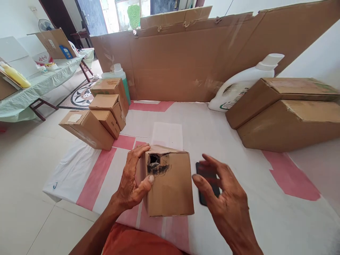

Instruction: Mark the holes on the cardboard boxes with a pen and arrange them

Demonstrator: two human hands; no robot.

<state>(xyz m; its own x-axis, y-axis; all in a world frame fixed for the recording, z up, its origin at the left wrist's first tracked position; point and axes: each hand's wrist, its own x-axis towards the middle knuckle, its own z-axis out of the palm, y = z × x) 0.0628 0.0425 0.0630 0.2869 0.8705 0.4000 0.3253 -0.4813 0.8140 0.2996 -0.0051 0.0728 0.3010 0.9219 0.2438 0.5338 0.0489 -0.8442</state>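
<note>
A brown cardboard box [172, 191] stands on the table right in front of me. Its near face has a torn hole at the upper left, with black scribbled marks around it. My left hand [135, 180] grips the box's left side, thumb on the near face just below the hole and fingers along the left top edge. To the right of the box, my right hand [225, 191] hovers with fingers apart and nothing in them. Partly covered by that hand, a black smartphone [202, 197] lies on the tablecloth.
Several cardboard boxes [87, 127] stand at the left table edge beside a green-liquid bottle [125, 83]. A tall cardboard panel [170, 67] closes the back. At right are a white detergent jug [241, 81] and two stacked boxes [287, 124].
</note>
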